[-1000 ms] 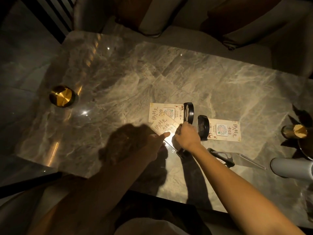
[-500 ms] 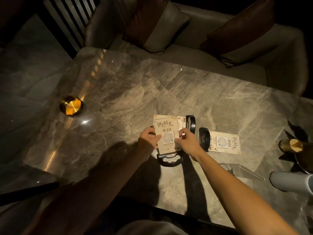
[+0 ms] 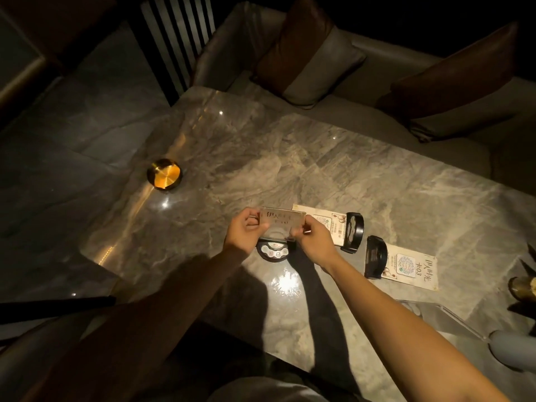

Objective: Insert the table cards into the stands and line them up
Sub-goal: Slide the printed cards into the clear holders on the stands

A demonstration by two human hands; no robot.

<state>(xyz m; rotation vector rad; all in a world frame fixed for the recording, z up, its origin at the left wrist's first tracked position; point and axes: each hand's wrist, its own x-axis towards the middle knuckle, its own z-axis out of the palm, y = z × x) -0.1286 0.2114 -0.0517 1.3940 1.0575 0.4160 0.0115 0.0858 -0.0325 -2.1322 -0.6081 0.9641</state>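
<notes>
I hold a cream table card (image 3: pixel 282 224) upright by its two side edges, my left hand (image 3: pixel 247 231) on the left edge and my right hand (image 3: pixel 313 239) on the right. Its lower edge stands over the black oval stand base (image 3: pixel 274 251) on the marble table (image 3: pixel 232 169). A second card (image 3: pixel 327 224) lies flat to the right with a black stand (image 3: pixel 353 233) on its end. Further right a third card marked 03 (image 3: pixel 412 266) lies flat, joined to another black stand (image 3: pixel 374 258).
A round brass dish (image 3: pixel 164 174) sits at the table's left. A clear acrylic sheet (image 3: pixel 435 317) and a pale grey cylinder (image 3: pixel 513 348) lie at the right edge, beside a gold-topped bottle (image 3: pixel 522 288). A cushioned sofa (image 3: pixel 362 105) runs behind the table.
The card went from lying on the table to being lifted and held upright in both hands above the stand base. The camera view tilted and shifted, so the table appears lower.
</notes>
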